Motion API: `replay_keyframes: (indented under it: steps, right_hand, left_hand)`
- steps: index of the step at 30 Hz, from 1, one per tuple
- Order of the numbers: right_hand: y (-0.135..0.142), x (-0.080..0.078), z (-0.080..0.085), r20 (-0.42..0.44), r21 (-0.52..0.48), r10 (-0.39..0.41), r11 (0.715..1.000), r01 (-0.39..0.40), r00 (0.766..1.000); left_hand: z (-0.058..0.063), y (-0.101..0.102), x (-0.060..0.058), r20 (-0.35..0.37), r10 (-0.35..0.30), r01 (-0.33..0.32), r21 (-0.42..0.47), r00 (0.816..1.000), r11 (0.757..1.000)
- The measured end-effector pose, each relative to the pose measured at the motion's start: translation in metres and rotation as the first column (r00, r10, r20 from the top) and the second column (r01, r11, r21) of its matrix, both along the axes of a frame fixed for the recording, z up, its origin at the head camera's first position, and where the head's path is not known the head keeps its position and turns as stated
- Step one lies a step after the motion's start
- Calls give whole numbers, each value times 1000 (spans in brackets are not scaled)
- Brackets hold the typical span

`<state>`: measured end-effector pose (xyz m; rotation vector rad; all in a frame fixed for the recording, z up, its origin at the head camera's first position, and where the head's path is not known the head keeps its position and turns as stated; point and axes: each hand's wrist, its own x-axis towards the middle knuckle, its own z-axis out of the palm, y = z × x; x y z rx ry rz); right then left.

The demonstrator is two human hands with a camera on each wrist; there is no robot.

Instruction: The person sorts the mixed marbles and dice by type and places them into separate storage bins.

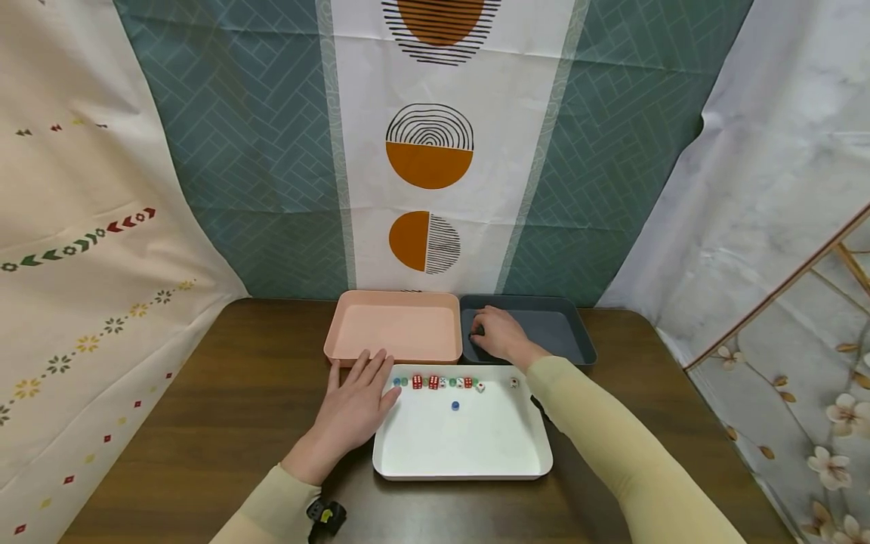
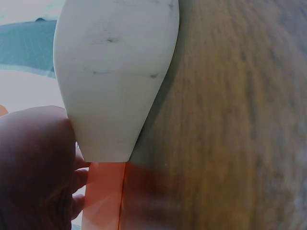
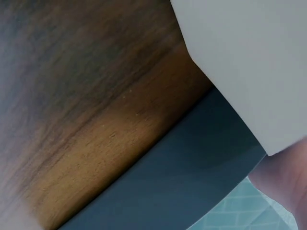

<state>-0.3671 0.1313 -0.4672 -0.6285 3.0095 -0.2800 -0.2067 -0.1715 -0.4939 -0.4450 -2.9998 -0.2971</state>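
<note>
In the head view, a white tray (image 1: 465, 446) holds a row of small items along its far side: red dice (image 1: 417, 382), white dice (image 1: 480, 387) and small green and blue pieces. A blue piece (image 1: 455, 406) lies apart below the row, and another small die (image 1: 514, 383) sits to the right. My left hand (image 1: 353, 408) lies with straight, spread fingers over the white tray's far left corner, fingertips by the pink tray's near edge. My right hand (image 1: 501, 334) reaches into the dark blue-grey tray (image 1: 560, 332), fingers bent downward; whatever is beneath the fingertips is hidden.
A pink tray (image 1: 401, 325) stands behind the white one, left of the dark tray and beside it. All three are on a brown wooden table (image 1: 224, 423). Patterned cloths (image 1: 272, 151) hang behind and at both sides.
</note>
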Motion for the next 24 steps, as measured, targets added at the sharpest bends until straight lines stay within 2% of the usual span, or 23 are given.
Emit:
replay_keyframes:
  steps: [12, 18, 24]
  right_hand:
    - [0, 2, -1, -14, -7, 3, 1000, -3, 1000]
    - [2, 4, 3, -34, -9, 14, 1000, -14, 999]
    - [6, 10, 9, -27, -45, -12, 999, 11, 1000]
  left_hand:
    - [0, 0, 1, -6, 1, -1, 8, 1000, 1000]
    - [0, 0, 1, -7, 1, -1, 12, 1000, 1000]
    - [1, 0, 0, -10, -2, 2, 16, 1000, 1000]
